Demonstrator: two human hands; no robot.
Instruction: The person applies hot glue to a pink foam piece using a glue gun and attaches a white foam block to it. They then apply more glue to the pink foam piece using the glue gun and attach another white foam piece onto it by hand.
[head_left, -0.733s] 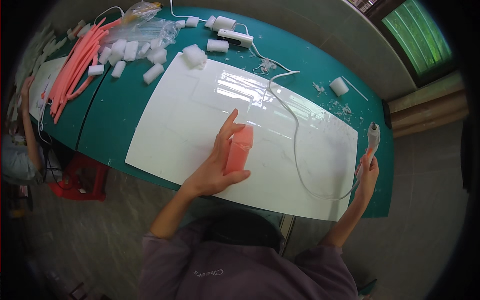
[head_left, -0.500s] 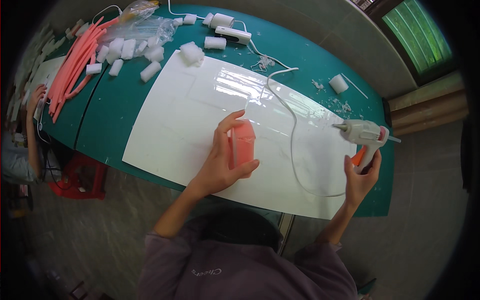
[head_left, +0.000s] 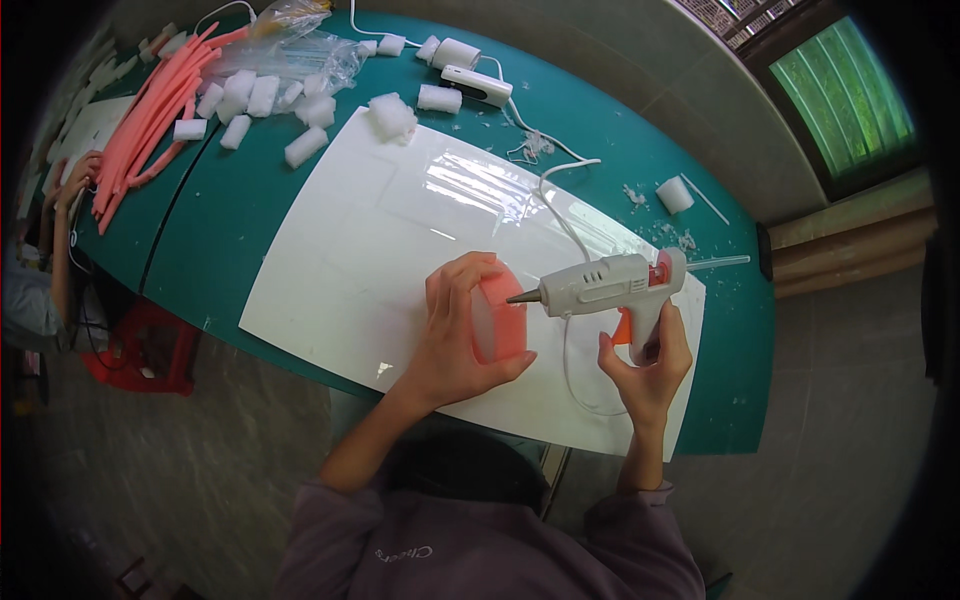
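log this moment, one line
left hand: holding pink piece; right hand: holding glue gun; nozzle: toward pink piece; white board: beneath

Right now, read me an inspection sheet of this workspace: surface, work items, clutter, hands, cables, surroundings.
Surface: green tabletop, glossy white board lying on it.
Work items: pink piece; white glue gun, nozzle pointed at it, contact unclear.
Clutter: white foam chunks, pink strips, clear plastic bag.
Hands: left hand grips the pink piece; right hand holds the glue gun's handle.
Cables: white cord running over the board.
Surroundings: red stool; co-worker's hand by the strips.
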